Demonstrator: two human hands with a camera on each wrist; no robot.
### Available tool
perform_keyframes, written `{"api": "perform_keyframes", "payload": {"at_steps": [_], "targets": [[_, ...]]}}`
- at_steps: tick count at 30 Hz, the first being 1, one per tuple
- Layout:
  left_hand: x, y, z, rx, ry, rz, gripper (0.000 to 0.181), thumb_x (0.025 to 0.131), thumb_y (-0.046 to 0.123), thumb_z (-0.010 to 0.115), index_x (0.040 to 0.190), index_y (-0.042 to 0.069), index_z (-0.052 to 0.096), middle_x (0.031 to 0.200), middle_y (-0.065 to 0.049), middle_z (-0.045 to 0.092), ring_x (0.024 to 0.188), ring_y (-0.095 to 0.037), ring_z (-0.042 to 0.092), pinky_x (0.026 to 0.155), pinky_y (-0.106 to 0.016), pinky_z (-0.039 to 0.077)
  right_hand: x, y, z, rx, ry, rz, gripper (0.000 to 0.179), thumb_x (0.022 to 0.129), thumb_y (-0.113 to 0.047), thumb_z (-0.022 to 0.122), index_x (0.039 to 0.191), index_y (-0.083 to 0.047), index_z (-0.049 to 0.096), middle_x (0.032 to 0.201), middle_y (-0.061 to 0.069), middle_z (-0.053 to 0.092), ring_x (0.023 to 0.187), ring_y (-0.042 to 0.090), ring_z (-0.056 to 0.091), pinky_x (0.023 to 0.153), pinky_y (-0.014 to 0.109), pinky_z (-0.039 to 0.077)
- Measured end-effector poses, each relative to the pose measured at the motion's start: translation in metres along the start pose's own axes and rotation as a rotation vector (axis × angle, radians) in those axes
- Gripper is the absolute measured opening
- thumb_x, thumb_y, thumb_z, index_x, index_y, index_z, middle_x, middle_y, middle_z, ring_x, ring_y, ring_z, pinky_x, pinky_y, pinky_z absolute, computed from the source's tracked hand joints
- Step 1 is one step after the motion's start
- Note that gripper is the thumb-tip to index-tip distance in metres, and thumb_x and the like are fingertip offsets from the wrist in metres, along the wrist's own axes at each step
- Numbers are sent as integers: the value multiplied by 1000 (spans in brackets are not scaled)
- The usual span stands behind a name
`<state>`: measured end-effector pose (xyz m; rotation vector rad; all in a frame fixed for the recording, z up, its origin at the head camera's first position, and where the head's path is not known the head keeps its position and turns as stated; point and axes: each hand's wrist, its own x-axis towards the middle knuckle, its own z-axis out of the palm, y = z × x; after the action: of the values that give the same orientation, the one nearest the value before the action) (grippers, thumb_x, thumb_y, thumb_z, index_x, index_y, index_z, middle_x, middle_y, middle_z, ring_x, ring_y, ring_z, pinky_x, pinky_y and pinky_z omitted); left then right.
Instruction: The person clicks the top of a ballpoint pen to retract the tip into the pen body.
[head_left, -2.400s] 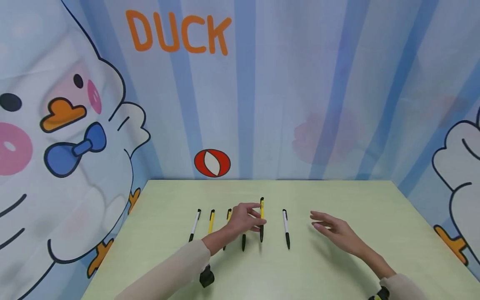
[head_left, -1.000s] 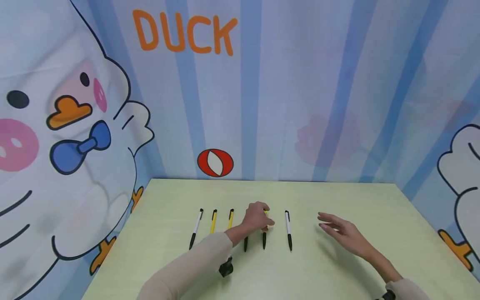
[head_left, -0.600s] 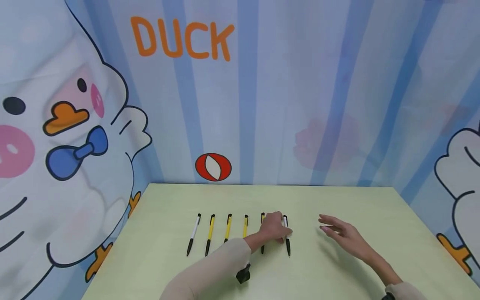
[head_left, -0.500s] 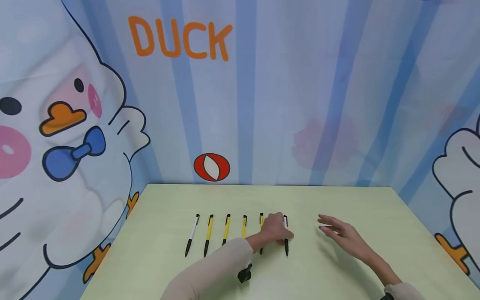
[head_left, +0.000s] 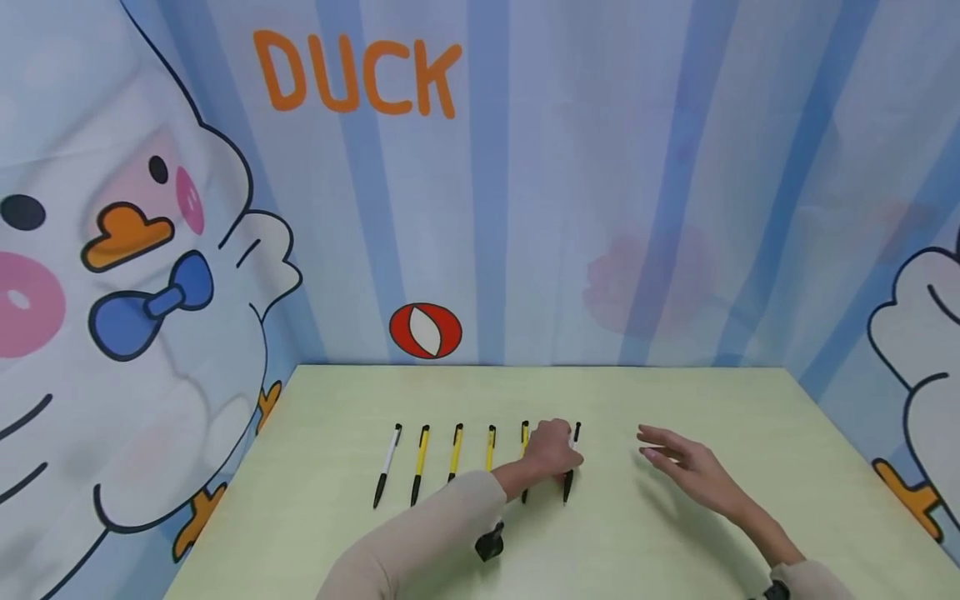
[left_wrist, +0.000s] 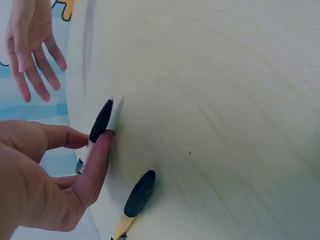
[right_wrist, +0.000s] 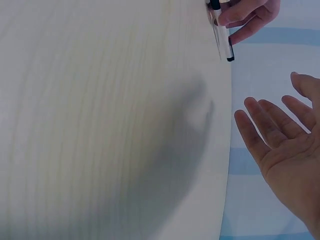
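My left hand (head_left: 552, 447) pinches a white pen with a black grip (right_wrist: 226, 40) between thumb and fingers at the right end of a row of pens. In the left wrist view this pen's black grip (left_wrist: 102, 121) sticks out past the fingertips, its shadow close beside it. Just left of the hand lies a yellow pen (head_left: 524, 433), partly covered by it; its black grip (left_wrist: 140, 194) shows in the left wrist view. My right hand (head_left: 693, 473) hovers over the table to the right, fingers extended, holding nothing; the right wrist view shows its palm (right_wrist: 290, 160).
Further left in the row lie yellow pens (head_left: 422, 450) (head_left: 456, 448) (head_left: 491, 448) and a white pen (head_left: 389, 458) at the far left end. My left sleeve hides some lower ends. The pale table (head_left: 637, 392) ends at a duck-printed curtain (head_left: 555, 208).
My left hand has set the yellow pen down in the row and moved right to the white pen. That pen has since tilted, its top to the right. My right hand stays nearly still.
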<state>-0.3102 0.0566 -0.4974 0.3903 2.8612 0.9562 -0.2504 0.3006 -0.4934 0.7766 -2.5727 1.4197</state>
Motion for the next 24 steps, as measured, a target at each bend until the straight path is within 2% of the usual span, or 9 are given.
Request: {"api": "perform_keyframes", "payload": {"at_steps": [2, 5, 7, 11, 15, 24], "targets": [[-5, 1, -7, -87, -8, -15, 9, 83, 6, 74, 84, 1, 66, 72, -5, 66, 47, -11, 60, 49, -19, 44, 1, -1, 0, -4, -3, -1, 42, 105, -6, 54, 144, 9, 50, 134, 38, 57, 111, -13, 60, 85, 13, 57], [-12, -1, -14, -245, -26, -37, 28, 86, 3, 72, 113, -5, 69, 91, -15, 74, 55, -21, 73, 57, -24, 60, 2, -2, 0, -11, -7, 3, 42, 105, -7, 54, 144, 9, 50, 135, 38, 57, 112, -13, 60, 86, 13, 57], [-16, -4, -17, -316, -34, -54, 37, 87, 3, 70, 123, -5, 67, 96, -15, 74, 59, -23, 74, 57, -29, 63, 3, -4, 1, -12, -9, 3, 42, 106, -7, 54, 145, 8, 50, 135, 38, 57, 112, -13, 60, 86, 13, 57], [-21, -11, -20, -401, -52, -63, 36, 87, 2, 69, 123, -4, 67, 90, -10, 73, 60, -20, 73, 52, -29, 62, 4, -10, 2, -1, -12, 8, 43, 106, -8, 53, 146, 8, 49, 137, 37, 57, 113, -14, 59, 87, 13, 57], [-26, -13, -28, -484, -80, -54, 38, 88, 1, 67, 126, -4, 65, 91, -10, 71, 65, -21, 73, 56, -33, 64, 4, -19, 3, 5, -10, 17, 44, 106, -11, 54, 146, 6, 49, 139, 33, 58, 115, -13, 59, 88, 13, 57], [-43, -12, -50, -628, -48, -61, 43, 88, -6, 67, 130, -5, 62, 97, -15, 66, 81, -30, 76, 62, -38, 66, 8, -26, 5, -15, -22, -4, 42, 105, -9, 56, 145, 5, 51, 138, 30, 60, 117, -7, 63, 88, 13, 57]]}}
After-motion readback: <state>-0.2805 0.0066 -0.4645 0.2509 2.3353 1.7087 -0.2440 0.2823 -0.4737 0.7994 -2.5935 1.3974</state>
